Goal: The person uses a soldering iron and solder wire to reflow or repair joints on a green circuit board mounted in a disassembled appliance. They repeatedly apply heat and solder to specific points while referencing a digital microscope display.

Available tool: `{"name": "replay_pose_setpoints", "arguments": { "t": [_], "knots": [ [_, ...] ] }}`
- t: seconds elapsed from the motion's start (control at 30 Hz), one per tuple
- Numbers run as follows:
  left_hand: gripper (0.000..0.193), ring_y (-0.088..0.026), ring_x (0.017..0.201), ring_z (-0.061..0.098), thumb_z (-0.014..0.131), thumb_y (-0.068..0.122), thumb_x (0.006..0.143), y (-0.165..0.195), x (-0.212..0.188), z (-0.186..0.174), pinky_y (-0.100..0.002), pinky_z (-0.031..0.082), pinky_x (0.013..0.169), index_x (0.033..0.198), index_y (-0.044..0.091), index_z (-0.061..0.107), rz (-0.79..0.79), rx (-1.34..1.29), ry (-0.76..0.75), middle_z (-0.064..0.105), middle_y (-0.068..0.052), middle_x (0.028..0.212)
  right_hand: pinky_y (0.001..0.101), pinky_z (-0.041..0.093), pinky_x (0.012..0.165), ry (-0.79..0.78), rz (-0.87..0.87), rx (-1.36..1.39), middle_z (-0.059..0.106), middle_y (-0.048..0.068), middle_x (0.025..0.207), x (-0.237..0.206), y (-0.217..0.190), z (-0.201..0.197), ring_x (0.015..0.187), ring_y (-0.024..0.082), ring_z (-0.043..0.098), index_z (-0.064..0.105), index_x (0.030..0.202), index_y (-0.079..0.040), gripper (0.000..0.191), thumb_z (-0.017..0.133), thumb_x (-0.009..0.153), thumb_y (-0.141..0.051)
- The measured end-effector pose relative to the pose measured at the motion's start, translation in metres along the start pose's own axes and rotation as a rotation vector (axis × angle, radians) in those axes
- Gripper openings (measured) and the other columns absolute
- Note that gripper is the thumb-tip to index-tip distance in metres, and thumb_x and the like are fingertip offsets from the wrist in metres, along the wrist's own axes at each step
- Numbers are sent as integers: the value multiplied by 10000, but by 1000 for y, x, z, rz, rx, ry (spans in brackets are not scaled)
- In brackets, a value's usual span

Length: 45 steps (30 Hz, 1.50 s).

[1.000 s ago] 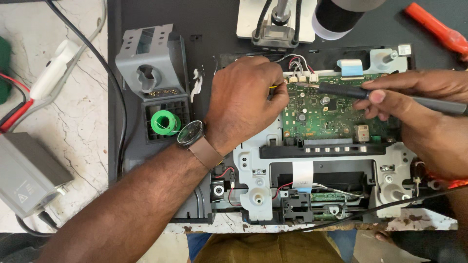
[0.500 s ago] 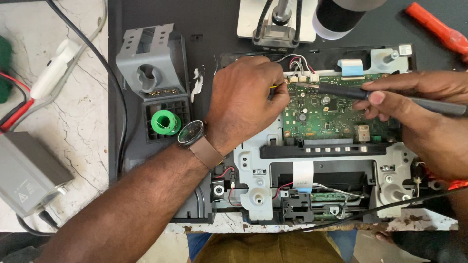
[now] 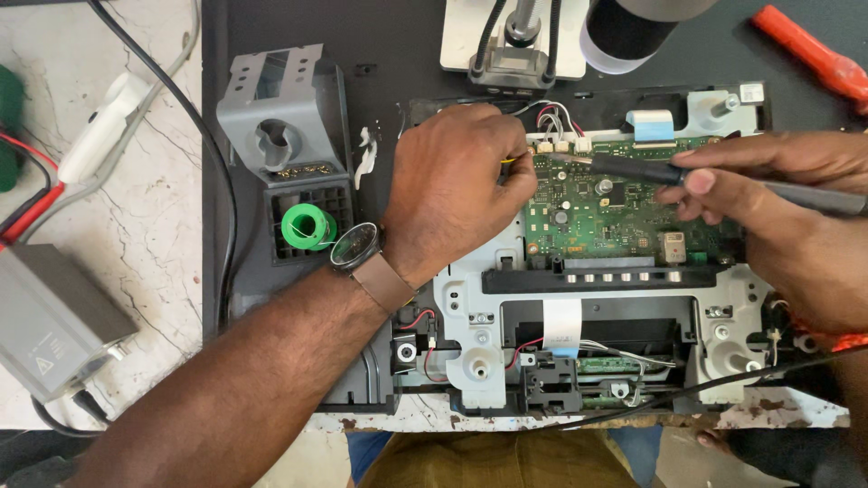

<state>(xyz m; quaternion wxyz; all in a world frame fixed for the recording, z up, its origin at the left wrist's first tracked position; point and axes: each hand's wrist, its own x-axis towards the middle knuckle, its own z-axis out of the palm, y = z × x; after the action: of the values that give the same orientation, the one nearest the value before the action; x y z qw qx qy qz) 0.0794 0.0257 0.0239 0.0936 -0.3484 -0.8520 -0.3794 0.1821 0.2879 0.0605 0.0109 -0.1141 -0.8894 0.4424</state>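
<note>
Soldering looks mid-way on the green circuit board (image 3: 615, 212) inside the opened grey chassis (image 3: 470, 316): my right hand (image 3: 768, 194) pinches a dark soldering iron (image 3: 633, 167) at the board's upper-left edge, my left hand (image 3: 457, 194) curled there, contents unclear.

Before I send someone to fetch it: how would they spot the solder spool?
Find the black mat on the marble table, then the grey metal stand at its left. Directly below, a bright green spool sits in a dark holder, the only green round thing beside the left hand's wristwatch.
</note>
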Motion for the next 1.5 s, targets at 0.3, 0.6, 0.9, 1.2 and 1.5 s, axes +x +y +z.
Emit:
{"name": "replay_pose_setpoints", "arguments": {
  "t": [0.3,0.6,0.9,1.2,1.5],
  "knots": [
    [85,-252,758,662,749,147,791,-2,0,3,-438,504,637,762,98,685,10,-3,12,665,-48,768,339,594,848,-62,24,13,766,190,996,2,15,-7,890,207,733,734,1125,-8,299,720,944,-246],
    [89,-266,773,662,750,159,788,0,0,0,-444,503,644,763,101,687,13,10,18,667,-51,780,311,575,830,-29,-32,81,755,194,1017,-2,9,-3,899,194,723,725,1151,10,267,723,982,-197],
    [88,-264,777,662,743,162,794,0,-1,0,-443,506,654,771,102,682,10,3,17,663,-53,784,320,581,819,-64,-3,21,764,188,995,3,22,-9,872,190,724,724,1132,8,282,717,953,-210],
    [92,-268,773,661,745,167,788,0,-1,0,-446,501,654,760,104,684,5,7,7,663,-53,779,330,599,822,-223,73,85,783,177,1021,15,-7,-8,908,179,732,724,1180,-30,324,689,928,-230],
    [91,-239,738,659,745,164,798,-1,0,1,-432,501,627,753,106,691,-15,13,-13,662,-40,760,330,590,840,-178,30,22,777,183,1041,14,35,-16,906,189,715,715,1215,-14,360,663,951,-254]
  ]
}}
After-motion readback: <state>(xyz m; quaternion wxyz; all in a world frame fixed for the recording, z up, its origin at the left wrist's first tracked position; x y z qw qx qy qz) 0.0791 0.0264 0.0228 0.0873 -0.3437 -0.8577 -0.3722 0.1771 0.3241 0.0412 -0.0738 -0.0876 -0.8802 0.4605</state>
